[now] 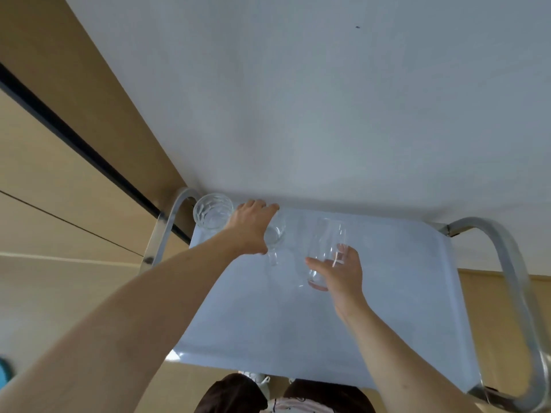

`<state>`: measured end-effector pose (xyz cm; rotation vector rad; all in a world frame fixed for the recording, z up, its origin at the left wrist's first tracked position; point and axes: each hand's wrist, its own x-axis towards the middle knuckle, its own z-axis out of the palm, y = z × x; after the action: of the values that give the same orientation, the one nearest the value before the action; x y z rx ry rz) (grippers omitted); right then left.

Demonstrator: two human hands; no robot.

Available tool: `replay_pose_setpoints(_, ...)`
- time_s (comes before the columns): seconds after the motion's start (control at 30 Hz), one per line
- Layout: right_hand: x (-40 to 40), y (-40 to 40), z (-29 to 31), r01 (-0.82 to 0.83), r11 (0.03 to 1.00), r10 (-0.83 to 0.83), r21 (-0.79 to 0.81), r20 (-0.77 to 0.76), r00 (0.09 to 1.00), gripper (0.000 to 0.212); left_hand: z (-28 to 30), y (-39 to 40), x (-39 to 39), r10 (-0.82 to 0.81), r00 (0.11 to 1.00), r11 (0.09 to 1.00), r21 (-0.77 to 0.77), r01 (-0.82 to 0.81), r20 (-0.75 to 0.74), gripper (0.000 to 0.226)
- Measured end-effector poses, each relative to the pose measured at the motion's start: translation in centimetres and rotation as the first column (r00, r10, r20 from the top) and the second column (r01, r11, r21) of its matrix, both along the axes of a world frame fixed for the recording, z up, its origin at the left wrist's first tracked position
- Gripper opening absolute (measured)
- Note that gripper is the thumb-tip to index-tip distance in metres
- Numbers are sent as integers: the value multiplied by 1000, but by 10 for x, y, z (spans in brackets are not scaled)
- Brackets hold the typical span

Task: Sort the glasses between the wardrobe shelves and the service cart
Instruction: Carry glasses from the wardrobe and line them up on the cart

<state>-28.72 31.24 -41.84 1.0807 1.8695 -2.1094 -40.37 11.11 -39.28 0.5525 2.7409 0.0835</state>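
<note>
The service cart (387, 293) has a pale blue top shelf and steel tube handles at both ends. My left hand (253, 226) grips a clear stemmed glass (275, 234) from above at the cart's far side. My right hand (340, 272) holds a tall clear glass (326, 248) near its base, tilted over the middle of the shelf. A cut-pattern tumbler (212, 211) stands upright in the far left corner, just left of my left hand.
A white wall rises right behind the cart. Wooden wardrobe panels (59, 174) with a dark gap run along the left. The steel handles (512, 293) curve up at the cart's right and left ends. My knees show below the near edge.
</note>
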Motion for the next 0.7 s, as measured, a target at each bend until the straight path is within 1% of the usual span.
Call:
replay_pose_setpoints(0.17, 5, -2, 4, -1, 998, 1, 62, -10, 1000, 66, 3, -10, -20, 9, 1000, 1000, -11, -9, 2, 111)
replay_pose_setpoints(0.33, 7, -10, 8, 8, 993, -8, 115, -5, 1000, 73, 7, -19, -29, 31, 1000, 999, -20, -30, 7, 110)
replay_pose_setpoints(0.47, 10, -20, 13, 1, 990, -1, 143, -4, 1000, 77, 6, -24, -28, 28, 999, 1000, 5, -28, 26, 111)
replay_pose_setpoints(0.57, 12, -27, 17, 0, 989, 2, 145, -15, 1000, 76, 7, -25, -25, 23, 999, 1000, 11, -24, 46, 117)
replay_pose_setpoints(0.63, 14, -31, 20, -7, 990, 11, 142, -31, 999, 71, 10, -27, -22, 34, 998, 999, 35, -35, 46, 121)
replay_pose_setpoints(0.7, 15, -34, 25, -19, 988, 27, 155, -48, 998, 70, 15, -32, -17, 59, 998, 994, 94, -62, 34, 118)
